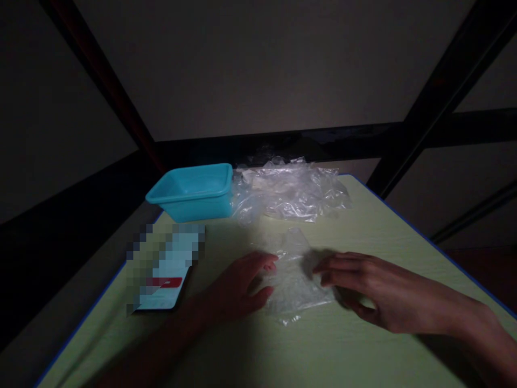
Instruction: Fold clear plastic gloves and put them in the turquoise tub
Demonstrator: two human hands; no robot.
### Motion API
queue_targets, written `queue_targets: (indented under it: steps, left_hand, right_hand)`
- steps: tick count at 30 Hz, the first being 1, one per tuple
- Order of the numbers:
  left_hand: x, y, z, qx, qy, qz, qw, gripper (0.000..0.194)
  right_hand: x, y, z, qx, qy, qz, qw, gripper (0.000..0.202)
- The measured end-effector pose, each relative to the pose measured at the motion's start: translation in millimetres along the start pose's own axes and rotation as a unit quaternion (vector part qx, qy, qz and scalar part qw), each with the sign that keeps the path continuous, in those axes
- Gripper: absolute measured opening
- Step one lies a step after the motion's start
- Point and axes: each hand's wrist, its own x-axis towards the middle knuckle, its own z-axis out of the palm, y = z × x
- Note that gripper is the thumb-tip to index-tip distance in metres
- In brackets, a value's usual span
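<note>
On the desk point(371, 226), a clear plastic bag point(294, 285) lies nearer the person than the turquoise tub point(196, 207), to its right. The left hand point(236, 285), thumb and fingers parted, and right hand point(377, 291), loosely spread, flank it, apparently mid-handling; gripping would need a light edge pinch.

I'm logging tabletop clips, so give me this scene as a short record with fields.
surface: pale green table with a blue edge
between the hands: thin clear plastic sheet or bag, lying flat
left hand: open, at the sheet's left side; contact unclear
right hand: open, fingers curved, at its right side; contact unclear
far left: turquoise tub
beside tub: crumpled clear plastic
near left: phone, screen lit, partly pixelated
lighting: dim
</note>
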Motion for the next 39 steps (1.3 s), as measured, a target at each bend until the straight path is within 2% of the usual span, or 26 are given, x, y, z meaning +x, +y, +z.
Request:
queue_targets:
  steps: [9, 14, 23, 33, 39]
  left_hand:
    - [-0.2, -2.5, 1.2, 0.012, 0.005, 0.005, 1.0, 0.034]
    - [0.1, -2.6, 1.4, 0.013, 0.004, 0.002, 1.0, 0.033]
    - [0.4, -5.4, 3.0, 0.014, 0.01, 0.004, 1.0, 0.033]
    - [-0.3, -5.6, 4.2, 0.004, 0.016, -0.002, 1.0, 0.032]
    - [-0.1, -6.0, 3.8, 0.022, 0.015, 0.008, 1.0, 0.031]
  right_hand:
    - [1.6, 2.4, 7.5, -0.043, -0.019, 0.014, 0.999, 0.023]
    - [0.7, 2.1, 5.3, -0.035, -0.031, 0.028, 0.999, 0.023]
    - [-3.0, 6.0, 5.0, 0.025, -0.006, 0.007, 1.0, 0.023]
    - [2.5, 10.7, 6.9, -0.009, -0.021, 0.007, 1.0, 0.019]
    - [1.6, 12.4, 10.9, -0.029, -0.009, 0.006, 1.0, 0.019]
